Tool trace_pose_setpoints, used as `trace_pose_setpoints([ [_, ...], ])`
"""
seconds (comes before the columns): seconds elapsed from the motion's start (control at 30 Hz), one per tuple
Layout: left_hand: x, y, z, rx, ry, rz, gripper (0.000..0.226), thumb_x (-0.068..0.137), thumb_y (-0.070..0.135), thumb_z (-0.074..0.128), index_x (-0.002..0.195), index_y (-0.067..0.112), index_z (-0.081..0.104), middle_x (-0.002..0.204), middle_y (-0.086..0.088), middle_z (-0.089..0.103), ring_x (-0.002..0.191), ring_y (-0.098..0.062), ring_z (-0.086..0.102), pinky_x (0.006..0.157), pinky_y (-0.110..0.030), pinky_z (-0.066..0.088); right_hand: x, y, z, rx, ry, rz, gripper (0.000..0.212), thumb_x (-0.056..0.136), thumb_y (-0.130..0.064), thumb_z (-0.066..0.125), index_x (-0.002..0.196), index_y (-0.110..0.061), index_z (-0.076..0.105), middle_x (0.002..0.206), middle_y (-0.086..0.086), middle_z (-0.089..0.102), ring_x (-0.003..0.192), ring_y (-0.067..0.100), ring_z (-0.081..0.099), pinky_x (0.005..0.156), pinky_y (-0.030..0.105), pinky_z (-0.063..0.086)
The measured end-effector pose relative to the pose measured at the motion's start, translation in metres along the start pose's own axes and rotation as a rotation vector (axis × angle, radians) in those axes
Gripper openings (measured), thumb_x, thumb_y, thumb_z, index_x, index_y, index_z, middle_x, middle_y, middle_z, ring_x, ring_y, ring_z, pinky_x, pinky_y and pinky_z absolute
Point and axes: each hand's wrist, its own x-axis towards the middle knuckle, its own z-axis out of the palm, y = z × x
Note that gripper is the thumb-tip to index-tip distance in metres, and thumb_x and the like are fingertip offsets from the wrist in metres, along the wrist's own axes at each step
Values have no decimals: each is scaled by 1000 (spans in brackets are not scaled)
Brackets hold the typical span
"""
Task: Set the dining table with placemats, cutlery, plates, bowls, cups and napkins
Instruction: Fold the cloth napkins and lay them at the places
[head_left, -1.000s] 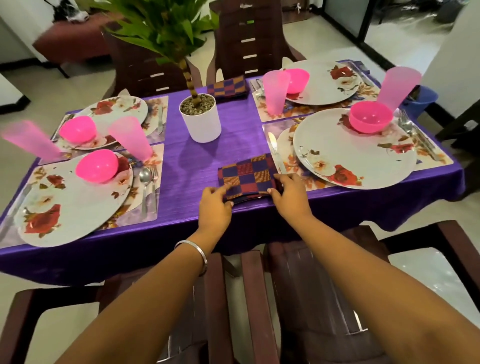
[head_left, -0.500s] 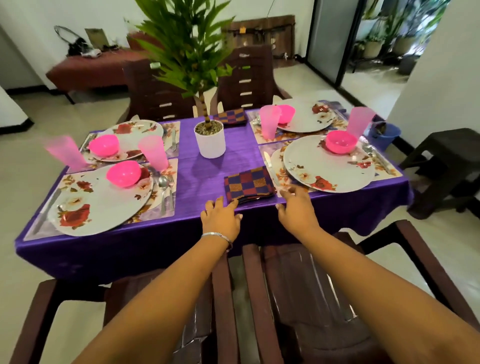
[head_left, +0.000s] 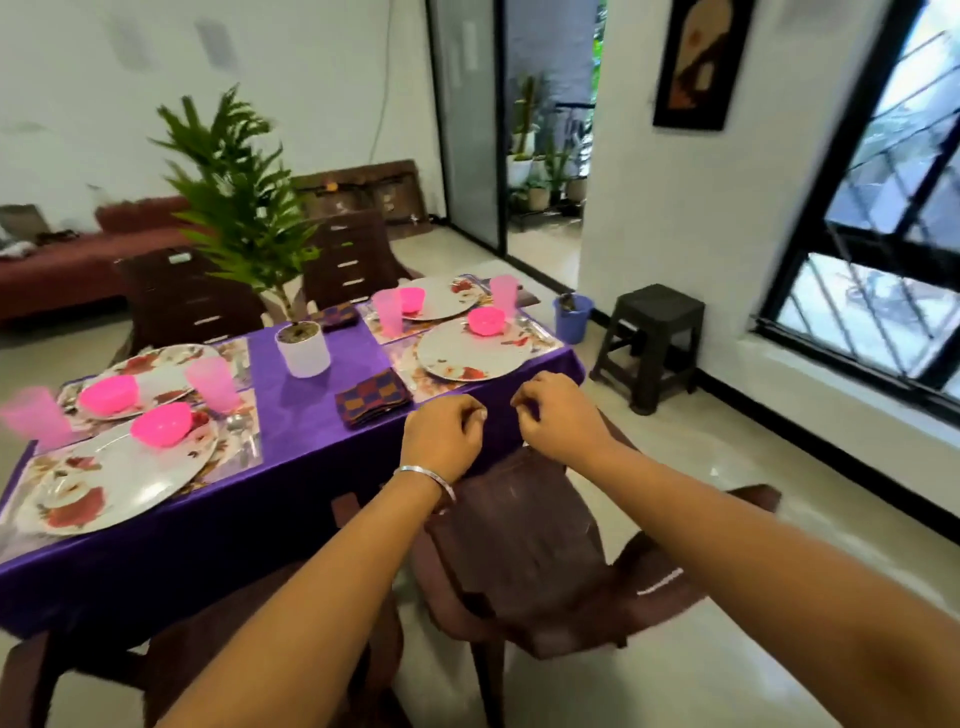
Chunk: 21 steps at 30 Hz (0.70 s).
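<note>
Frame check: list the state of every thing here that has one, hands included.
Left hand: loosely curled, empty, off the table.
Right hand: loosely curled, empty.
Near napkin: folded, lying flat on the tablecloth.
Far napkin: folded, behind the plant pot.
Bowls: upright, on plates.
Cups: standing on the placemats.
Near chair: pulled away from the table, empty.

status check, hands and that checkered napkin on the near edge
Left hand and right hand loosely curled, holding nothing. Checkered napkin flat on purple tablecloth, untouched. Brown chair between person and table.
</note>
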Motion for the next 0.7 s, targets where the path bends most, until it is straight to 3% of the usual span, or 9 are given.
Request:
trace_pose_setpoints([
  [0.1, 2, 60, 22, -86, 6, 57, 15, 88, 19, 59, 94, 19, 72, 83, -1, 71, 78, -22, 64, 75, -37, 52, -12, 37, -54, 37, 71, 14, 25, 83, -7, 50, 96, -11, 71, 98, 7, 68, 93, 23, 60, 75, 28, 44],
  [0.3, 25, 199, 105, -271, 50, 86, 28, 78, -2, 52, 93, 12, 72, 89, -1, 72, 84, -15, 64, 84, -27, 51, -29, 152, -147, 231, 266, 101, 24, 81, 0, 45, 89, -8, 66, 94, 11, 68, 90, 27, 62, 79, 39, 50],
  [0.5, 61, 320, 221, -428, 52, 35, 23, 78, -3, 54, 84, 13, 70, 84, 0, 72, 78, -10, 64, 73, -17, 51, -52, 313, -229, 119, 168, 181, 20, 87, -4, 47, 90, -11, 66, 94, 5, 66, 88, 21, 61, 76, 29, 48],
  [0.57, 73, 346, 257, -428, 40, 4, 22, 80, -1, 56, 83, 16, 69, 85, 0, 72, 79, -10, 65, 72, -12, 49, -45, 361, -247, 100, 148, 221, 20, 88, -7, 49, 92, -13, 67, 97, 5, 67, 91, 21, 62, 81, 32, 51],
  [0.7, 117, 360, 313, -417, 54, -92, 17, 82, 4, 61, 82, 18, 70, 86, 1, 73, 78, -11, 66, 77, -22, 52, -5, 422, -251, 130, 85, 219, 14, 88, -10, 53, 93, -13, 66, 95, 1, 65, 87, 17, 62, 80, 35, 53],
])
